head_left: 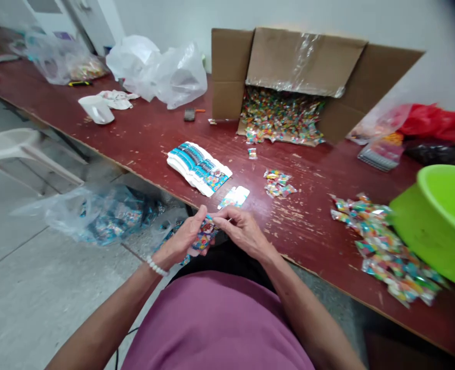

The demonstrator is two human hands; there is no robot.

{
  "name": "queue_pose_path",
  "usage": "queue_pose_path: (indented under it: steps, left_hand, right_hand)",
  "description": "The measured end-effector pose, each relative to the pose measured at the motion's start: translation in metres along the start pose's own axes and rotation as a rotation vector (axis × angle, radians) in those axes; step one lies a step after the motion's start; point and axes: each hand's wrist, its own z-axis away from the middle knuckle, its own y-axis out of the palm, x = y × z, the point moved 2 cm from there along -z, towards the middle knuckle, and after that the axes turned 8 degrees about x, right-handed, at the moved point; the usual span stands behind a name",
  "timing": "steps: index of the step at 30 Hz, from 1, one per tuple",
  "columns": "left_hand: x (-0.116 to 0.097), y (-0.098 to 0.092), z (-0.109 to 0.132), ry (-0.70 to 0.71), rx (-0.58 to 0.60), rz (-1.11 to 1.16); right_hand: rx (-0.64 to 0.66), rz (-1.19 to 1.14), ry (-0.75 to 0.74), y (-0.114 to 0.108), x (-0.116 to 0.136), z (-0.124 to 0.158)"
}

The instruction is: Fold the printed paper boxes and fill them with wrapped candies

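Observation:
My left hand (pixel 186 234) is wrapped round a small printed candy box (pixel 205 232), blue with bright pictures, just off the table's front edge. At the box's upper end, my right hand (pixel 241 228) has thumb and fingers pinched together on its edge. Beyond my hands lies a single flat carton (pixel 235 197), pale and partly printed. Behind it, a fanned stack of flat blue-and-white cartons (pixel 198 167) rests on the table. A small group of wrapped candies (pixel 278 184) sits to the right, with one lone candy (pixel 252 153) farther back.
On the red table (pixel 308 221) stands an open cardboard box (pixel 304 64) spilling wrapped candies. A green basin (pixel 435 221) and a candy pile (pixel 393 252) are at right. Plastic bags (pixel 161 67) lie at the back. A bag of printed boxes (pixel 111 216) and white stool (pixel 19 146) are at left.

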Motion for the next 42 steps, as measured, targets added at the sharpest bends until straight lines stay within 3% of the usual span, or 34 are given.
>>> queue_pose_path:
  steps: [4,7,9,10,13,16,19,22,24,26,29,33,36,39,42]
  left_hand:
    - [0.006,0.005,-0.007,0.024,-0.01,0.184]
    - [0.01,0.016,-0.009,0.075,-0.007,0.306]
    - [0.018,0.026,-0.006,0.079,0.029,0.389]
    - [0.024,0.03,-0.004,0.062,0.058,0.433]
    - [0.046,0.034,0.006,-0.04,0.124,0.521]
    - [0.061,0.013,0.016,-0.13,0.104,0.415]
    - [0.057,-0.027,0.024,-0.082,0.095,0.072]
    - [0.047,-0.059,0.031,-0.172,0.315,-0.28]
    - [0.044,-0.068,0.035,-0.333,0.504,-0.422]
    - [0.04,-0.068,0.037,-0.424,0.58,-0.48]
    - [0.028,-0.053,0.033,-0.268,0.446,-0.385]
    - [0.014,-0.019,0.026,-0.029,0.268,-0.134]
    - [0.013,0.005,0.024,0.049,0.216,-0.072]
    - [0.012,0.021,0.025,0.101,0.215,-0.054]
    - [0.01,0.027,0.027,0.146,0.181,-0.01]
  right_hand:
    - [-0.032,0.169,-0.129,0.011,0.002,0.011]
    - [-0.051,0.286,-0.147,-0.003,-0.009,0.013]
    - [-0.13,0.35,-0.085,-0.035,-0.019,0.01]
    - [-0.234,0.4,-0.019,-0.058,-0.025,0.009]
    - [-0.612,0.683,0.395,-0.136,-0.045,0.009]
    - [-0.721,0.694,0.557,-0.189,-0.061,0.012]
    - [-0.742,0.615,0.596,-0.21,-0.073,0.015]
    - [-0.767,0.487,0.554,-0.215,-0.076,0.016]
    - [-0.783,0.377,0.487,-0.211,-0.071,0.019]
    - [-0.793,0.277,0.422,-0.199,-0.06,0.024]
    - [-0.738,0.135,0.321,-0.156,-0.035,0.033]
    - [-0.426,-0.209,0.167,-0.067,-0.004,0.031]
    - [-0.355,-0.269,0.125,-0.016,0.003,0.024]
    - [-0.333,-0.103,0.1,0.003,0.001,0.021]
    - [-0.261,0.096,0.085,0.005,0.002,0.025]
